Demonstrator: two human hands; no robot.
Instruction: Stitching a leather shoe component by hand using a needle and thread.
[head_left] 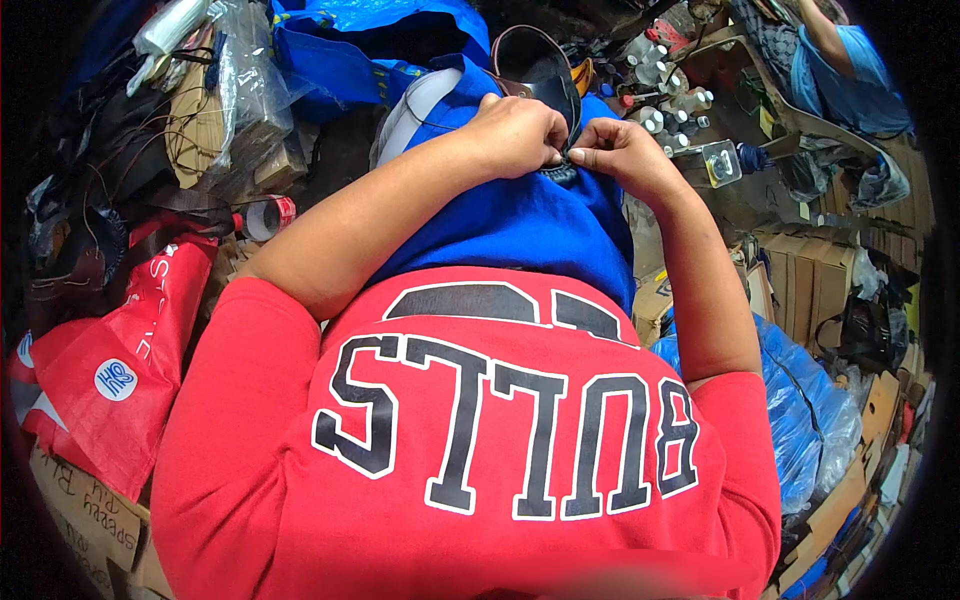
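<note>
A dark leather shoe (535,62) rests on the blue cloth (500,225) over my lap, its hollow inside facing up. My left hand (515,135) is closed, with thumb and finger pinched at the shoe's near end. Just beside it, my right hand (628,155) pinches at the same spot, the fingertips of both hands almost touching. Any fine thread between the fingertips is too small to make out. Below them shows a black ridged part (560,175). One thin dark cord (418,118) curves over the cloth left of my left hand.
Several small bottles (675,110) stand at the right, near a clear square container (720,163). A red bag (125,350) lies left, below a red-labelled plastic bottle (268,216). Blue plastic (790,400) and cardboard (810,270) crowd the right. Another person's blue sleeve (850,85) shows far right.
</note>
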